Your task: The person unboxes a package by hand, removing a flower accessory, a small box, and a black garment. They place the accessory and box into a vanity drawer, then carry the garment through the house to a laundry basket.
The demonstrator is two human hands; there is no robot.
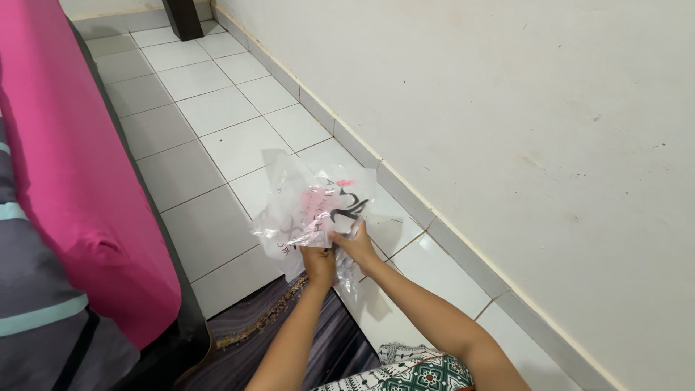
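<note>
Patterned cloth [416, 373] sits closest, down by the rug [318, 347]. Above the rug, left hand [318, 262] and right hand [356, 245] both grip a crinkly clear plastic bag [308, 206] over the tiled floor [203, 123].

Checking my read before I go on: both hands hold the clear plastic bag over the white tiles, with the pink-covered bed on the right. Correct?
Not quite. The bed with the pink cover is on the left, not the right; the wall is on the right. The head view shows this. The rest holds: the left hand and right hand both grip the clear plastic bag over the white tiles.
</note>
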